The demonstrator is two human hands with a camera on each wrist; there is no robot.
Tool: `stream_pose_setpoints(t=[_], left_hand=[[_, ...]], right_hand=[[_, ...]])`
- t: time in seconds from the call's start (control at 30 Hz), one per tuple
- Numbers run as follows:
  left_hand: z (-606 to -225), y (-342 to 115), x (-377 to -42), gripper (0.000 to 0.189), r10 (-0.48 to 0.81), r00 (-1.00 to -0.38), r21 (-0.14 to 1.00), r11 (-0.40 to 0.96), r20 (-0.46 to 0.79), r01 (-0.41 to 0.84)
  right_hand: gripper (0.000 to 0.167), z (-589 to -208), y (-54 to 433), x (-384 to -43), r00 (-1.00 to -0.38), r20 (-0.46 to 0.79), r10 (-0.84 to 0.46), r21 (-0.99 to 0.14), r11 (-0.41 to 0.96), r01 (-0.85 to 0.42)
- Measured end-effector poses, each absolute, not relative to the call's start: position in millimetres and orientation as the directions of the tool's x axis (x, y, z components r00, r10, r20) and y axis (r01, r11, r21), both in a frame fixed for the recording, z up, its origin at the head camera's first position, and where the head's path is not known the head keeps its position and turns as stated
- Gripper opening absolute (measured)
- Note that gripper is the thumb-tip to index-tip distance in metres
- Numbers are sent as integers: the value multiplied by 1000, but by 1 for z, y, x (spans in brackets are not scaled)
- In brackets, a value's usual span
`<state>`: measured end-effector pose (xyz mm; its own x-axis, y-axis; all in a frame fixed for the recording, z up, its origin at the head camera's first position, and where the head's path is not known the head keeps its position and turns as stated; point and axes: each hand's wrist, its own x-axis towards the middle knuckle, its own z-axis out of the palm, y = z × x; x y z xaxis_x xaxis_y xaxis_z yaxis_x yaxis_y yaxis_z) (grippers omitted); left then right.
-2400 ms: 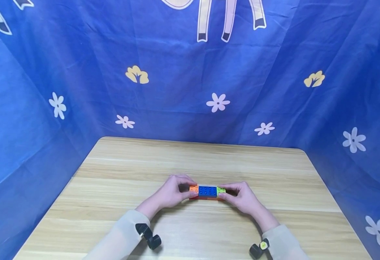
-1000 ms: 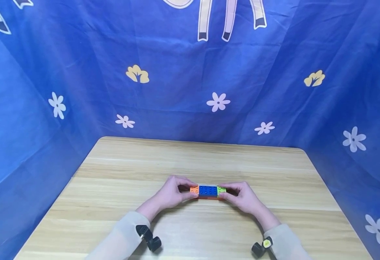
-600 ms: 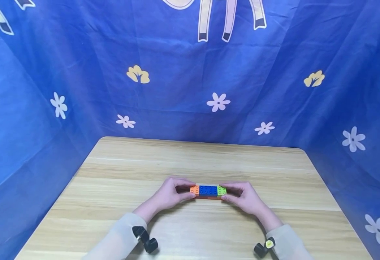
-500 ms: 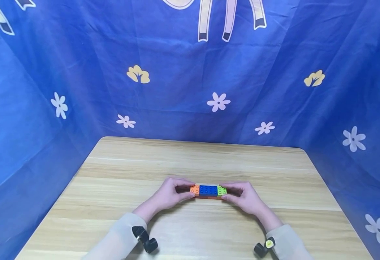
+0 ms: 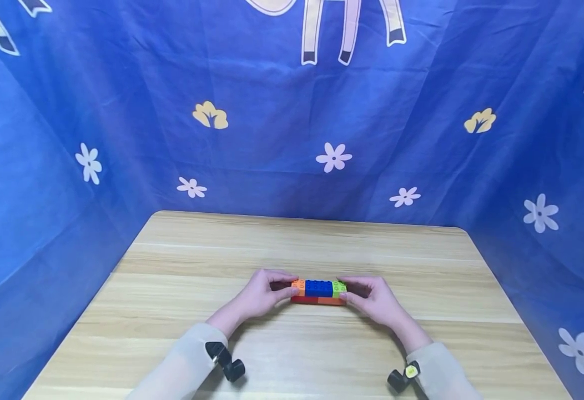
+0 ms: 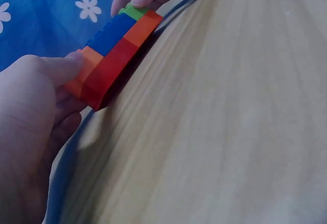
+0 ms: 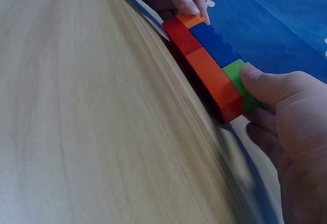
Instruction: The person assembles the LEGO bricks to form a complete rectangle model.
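A two-layer block of toy building bricks (image 5: 318, 288) is between my hands near the table's middle. Its upper layer runs orange (image 7: 189, 19), blue (image 6: 111, 34), then green (image 7: 236, 74). Below lie a red brick (image 6: 110, 68) and an orange brick (image 7: 212, 75), end to end. My left hand (image 5: 259, 294) pinches the upper orange end, thumb on the near side. At the green end, my right hand (image 5: 379, 300) pinches with thumb and fingers. Fingers behind the block are partly hidden. A dark shadow lies along its lower edge in both wrist views.
The wood-grain table (image 5: 302, 244) stretches out around the hands. Blue fabric (image 5: 272, 178) printed with flowers encloses its back and sides. Black wrist devices (image 5: 226, 361) are strapped over both pale sleeves (image 5: 182, 361).
The block has tipped so its red and orange near face shows more, and its top sits slightly higher in the head view. Both hands keep their hold on the ends.
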<state>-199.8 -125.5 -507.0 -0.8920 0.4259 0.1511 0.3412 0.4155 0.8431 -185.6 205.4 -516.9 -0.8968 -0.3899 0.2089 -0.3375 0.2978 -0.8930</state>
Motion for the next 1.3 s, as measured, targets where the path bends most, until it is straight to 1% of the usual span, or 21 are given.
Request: stream_pose_setpoints(t=[0.1,0.2,0.4,0.57,0.7,0.77,0.87,0.93,1.03,1.1,1.2,1.3], left_hand=[[-506,-125,-203,34,431,-892,849,413,136,329],[-504,-124,-206,35,432,-895,852,421,113,311],[-504,-123,-209,36,431,-898,852,434,88,292],[-504,-122,-211,36,426,-901,844,452,82,290],[-503,-122,-212,41,429,-898,841,448,94,302],[-502,-123,-212,46,433,-893,834,444,121,329],[-499,-124,-211,58,466,-864,782,459,192,422],[-497,-124,-209,63,502,-829,721,476,247,504],[-497,-122,-208,61,547,-781,636,496,300,591],[-499,-121,-208,56,550,-772,615,499,318,610],[-502,-120,-209,52,536,-782,624,501,320,599],[-503,-120,-211,51,525,-796,643,505,300,576]], right_hand=[[47,-514,205,-185,-899,241,-367,-862,344,-372],[51,-512,204,-185,-885,280,-372,-818,390,-423],[57,-518,202,-186,-817,383,-431,-727,406,-554],[53,-523,201,-190,-776,443,-448,-662,420,-620],[52,-524,201,-193,-776,441,-451,-657,426,-621],[51,-524,202,-194,-786,422,-451,-670,429,-606],[51,-524,202,-195,-799,397,-452,-685,434,-585],[51,-524,203,-196,-807,384,-448,-691,440,-573],[51,-523,203,-196,-815,376,-441,-694,449,-563],[51,-523,203,-196,-816,372,-442,-694,451,-561],[51,-522,203,-197,-819,359,-447,-701,451,-553],[51,-522,204,-199,-823,346,-451,-709,449,-544]])
